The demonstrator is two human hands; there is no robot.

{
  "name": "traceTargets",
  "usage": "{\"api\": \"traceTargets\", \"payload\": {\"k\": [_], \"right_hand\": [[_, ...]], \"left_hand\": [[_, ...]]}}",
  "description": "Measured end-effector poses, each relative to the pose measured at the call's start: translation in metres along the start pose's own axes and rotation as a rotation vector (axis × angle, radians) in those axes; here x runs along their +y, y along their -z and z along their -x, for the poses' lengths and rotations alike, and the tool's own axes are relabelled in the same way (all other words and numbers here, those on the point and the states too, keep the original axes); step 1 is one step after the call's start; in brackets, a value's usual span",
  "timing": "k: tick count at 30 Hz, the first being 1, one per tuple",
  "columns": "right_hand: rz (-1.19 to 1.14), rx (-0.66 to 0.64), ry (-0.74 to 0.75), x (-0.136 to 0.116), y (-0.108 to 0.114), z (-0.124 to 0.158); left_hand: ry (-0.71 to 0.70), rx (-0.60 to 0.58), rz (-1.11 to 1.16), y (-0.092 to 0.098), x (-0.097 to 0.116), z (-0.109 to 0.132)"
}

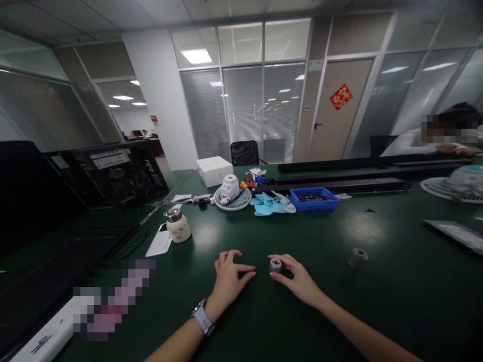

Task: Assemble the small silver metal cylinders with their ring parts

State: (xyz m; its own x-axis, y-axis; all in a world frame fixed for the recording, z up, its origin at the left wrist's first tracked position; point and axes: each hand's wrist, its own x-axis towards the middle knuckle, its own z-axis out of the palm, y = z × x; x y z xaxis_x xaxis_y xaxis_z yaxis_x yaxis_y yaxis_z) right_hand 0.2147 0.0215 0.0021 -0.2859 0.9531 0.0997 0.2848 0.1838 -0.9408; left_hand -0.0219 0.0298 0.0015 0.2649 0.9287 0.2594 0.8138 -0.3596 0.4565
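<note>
Between the thumb and fingers of my right hand (296, 279) is a small grey metal cylinder (275, 265) with a dark hole in its top, standing upright at the table surface. My left hand (230, 276) is a short way to its left, fingers apart and nothing in them, with a watch (204, 317) on the wrist. A second metal cylinder (357, 257) of similar look stands on the green table (309, 231), off to the right of my right hand.
Farther back are light-blue fan blades (272, 203), a blue tray (315, 199) of small parts, a white fan housing (231, 193) and a white box (215, 171). A cream bottle (178, 226) and an opened computer case (121, 173) stand left. Another person (407, 143) sits far right.
</note>
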Motion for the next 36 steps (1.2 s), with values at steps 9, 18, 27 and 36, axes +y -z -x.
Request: {"api": "traceTargets", "payload": {"k": [9, 18, 27, 36], "right_hand": [[-0.317, -0.026, -0.117, 0.010, 0.002, -0.005], [-0.547, -0.047, -0.224, 0.009, 0.004, -0.005], [-0.386, 0.010, -0.120, 0.005, 0.001, -0.002], [-0.193, 0.027, -0.051, -0.002, -0.001, 0.003]], "left_hand": [[0.012, -0.006, 0.002, 0.002, 0.003, 0.002], [0.000, 0.009, 0.055, 0.006, 0.007, 0.004], [0.006, -0.016, 0.131, 0.008, 0.010, 0.004], [0.040, 0.001, 0.108, 0.003, 0.006, 0.005]]}}
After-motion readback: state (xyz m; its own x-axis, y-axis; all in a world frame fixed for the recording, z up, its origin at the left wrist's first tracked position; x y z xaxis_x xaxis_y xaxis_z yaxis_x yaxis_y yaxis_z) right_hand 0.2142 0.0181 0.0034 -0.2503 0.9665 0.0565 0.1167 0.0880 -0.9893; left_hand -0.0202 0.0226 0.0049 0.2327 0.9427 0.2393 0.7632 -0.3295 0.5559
